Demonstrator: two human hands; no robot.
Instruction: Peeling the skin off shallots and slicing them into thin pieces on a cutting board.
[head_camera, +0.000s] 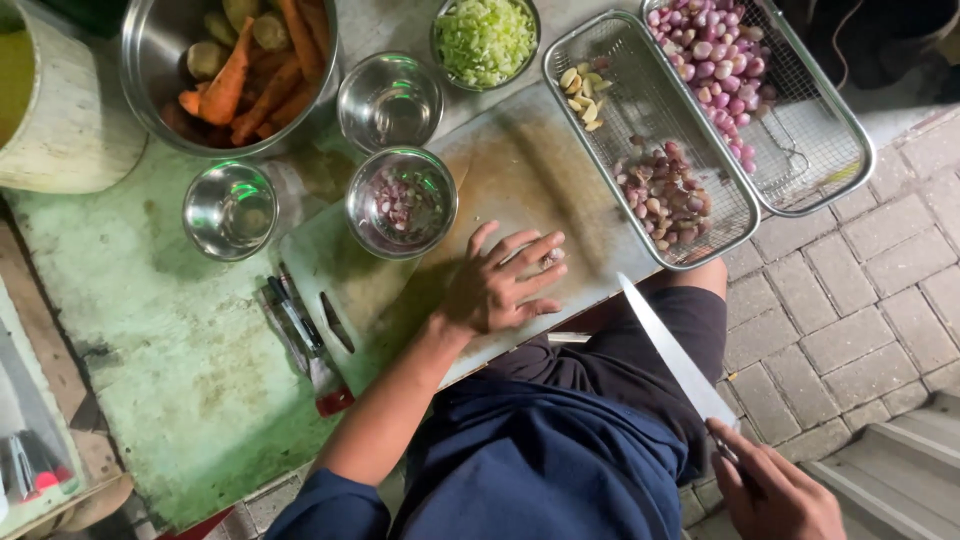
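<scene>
My left hand (502, 280) lies flat on the white cutting board (520, 170), fingers spread over a small shallot piece (552, 257) at its fingertips. My right hand (775, 490) is at the lower right, off the board, gripping the handle of a large kitchen knife (675, 355) whose blade points up toward the board's near edge. A small steel bowl (402, 201) with chopped shallot bits sits just beyond my left hand.
Two empty small steel bowls (230, 208) (389, 99), a big bowl of carrots (232, 70), a bowl of chopped greens (485, 38), a mesh tray with shallots and garlic (650, 130), a mesh basket of peeled shallots (720, 50), small knives (300, 325) on the green table, a brick floor (850, 300) at the right.
</scene>
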